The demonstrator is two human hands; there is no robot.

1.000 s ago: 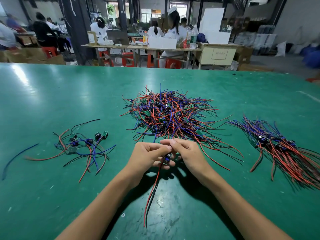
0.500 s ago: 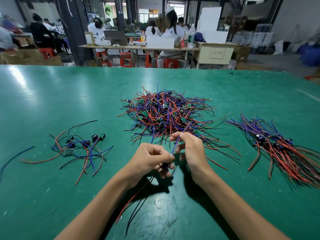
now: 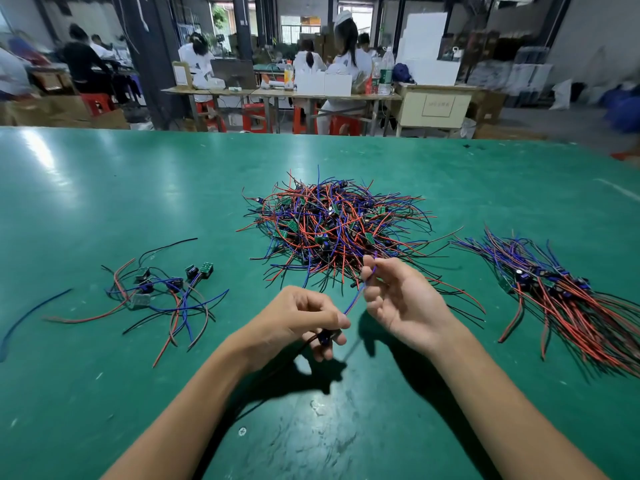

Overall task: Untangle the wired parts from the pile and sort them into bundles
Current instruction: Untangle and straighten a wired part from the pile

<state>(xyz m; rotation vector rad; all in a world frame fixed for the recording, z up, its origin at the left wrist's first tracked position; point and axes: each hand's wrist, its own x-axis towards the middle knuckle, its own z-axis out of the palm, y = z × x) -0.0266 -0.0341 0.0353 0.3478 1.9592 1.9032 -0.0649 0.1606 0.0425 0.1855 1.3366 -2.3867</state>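
Our forearms reach in from the bottom of the frame toward its centre. Our left hand [image 3: 304, 318] is curled, fingertips pinched together. Our right hand [image 3: 401, 299] is turned palm-left, thumb and forefinger pinched, other fingers loosely bent.

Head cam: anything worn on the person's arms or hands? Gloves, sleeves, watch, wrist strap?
Nothing visible. The left hand and right hand are ungloved, with no rings seen. Both forearms are bare to the frame edge: no sleeves, watch, band or grounding strap.
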